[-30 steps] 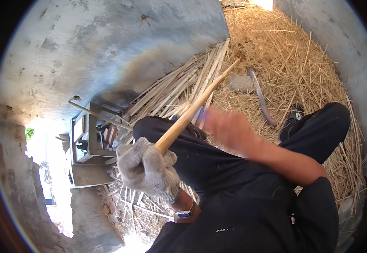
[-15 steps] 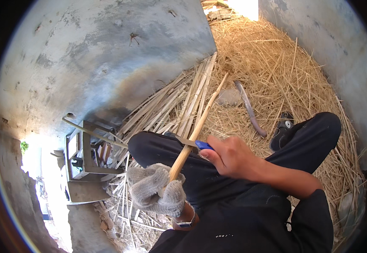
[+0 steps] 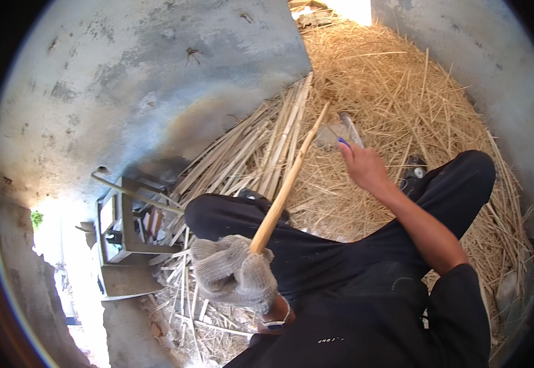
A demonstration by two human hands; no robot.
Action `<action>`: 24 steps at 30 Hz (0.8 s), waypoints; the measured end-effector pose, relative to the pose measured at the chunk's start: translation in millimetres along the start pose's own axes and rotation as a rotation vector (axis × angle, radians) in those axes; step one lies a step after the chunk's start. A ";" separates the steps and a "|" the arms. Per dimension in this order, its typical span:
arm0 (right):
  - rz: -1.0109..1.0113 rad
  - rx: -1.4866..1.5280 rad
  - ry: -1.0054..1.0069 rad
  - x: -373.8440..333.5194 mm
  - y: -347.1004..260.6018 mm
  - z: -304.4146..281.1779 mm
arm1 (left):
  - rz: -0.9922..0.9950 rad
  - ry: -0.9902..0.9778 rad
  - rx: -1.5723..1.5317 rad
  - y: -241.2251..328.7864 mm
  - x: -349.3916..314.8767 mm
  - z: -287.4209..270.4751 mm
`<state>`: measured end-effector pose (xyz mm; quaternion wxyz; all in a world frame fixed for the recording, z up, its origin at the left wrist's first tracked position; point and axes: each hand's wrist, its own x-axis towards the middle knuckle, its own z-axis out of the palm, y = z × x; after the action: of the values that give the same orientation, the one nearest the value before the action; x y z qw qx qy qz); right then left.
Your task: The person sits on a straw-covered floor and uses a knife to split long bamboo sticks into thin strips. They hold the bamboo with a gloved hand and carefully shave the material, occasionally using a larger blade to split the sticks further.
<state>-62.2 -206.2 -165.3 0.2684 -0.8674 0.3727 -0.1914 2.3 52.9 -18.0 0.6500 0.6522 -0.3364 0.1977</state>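
My left hand [image 3: 233, 273], in a grey knitted glove, is closed round the thick lower end of a pale, peeled wooden stick [image 3: 286, 187]. The stick slants up and away across my left leg, tapering to a thin far tip. My bare right hand [image 3: 365, 165] is shut on the blue handle of a knife [image 3: 343, 141], out to the right of the stick's far half. The blade is thin and hard to make out; it points up and left, and appears apart from the stick. Behind my right hand a curved blade-like tool [image 3: 351, 127] lies on the shavings, mostly hidden by the hand.
Straw-like shavings [image 3: 390, 86] cover the floor ahead and to the right. Split wooden strips [image 3: 267, 144] lie in a pile along the left wall. A wooden frame box [image 3: 138, 227] with items inside stands at left. My legs [image 3: 236, 218] are crossed beneath the stick.
My right hand has moved forward along the stick with the knife, which was across its middle, and off to its right side. The left hand keeps its hold, almost unmoved.
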 end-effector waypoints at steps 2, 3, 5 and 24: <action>-0.135 0.244 -0.165 -8.2 -49.6 -27.7 | 0.091 0.089 0.165 5.2 2.4 5.1; -0.220 0.297 -0.194 -16.4 -56.0 -34.2 | 0.119 0.076 0.152 1.0 4.3 12.8; -0.339 0.415 -0.241 -36.1 -77.0 -44.3 | 0.193 0.000 0.098 6.3 18.6 25.2; -0.093 -0.207 0.041 29.0 48.2 47.3 | 0.144 -0.548 -0.610 -12.1 21.5 41.7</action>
<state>-44.4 -240.6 -227.9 0.1608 -0.9027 0.3554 -0.1817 18.2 7.2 -14.9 0.6842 0.4329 -0.5850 -0.0471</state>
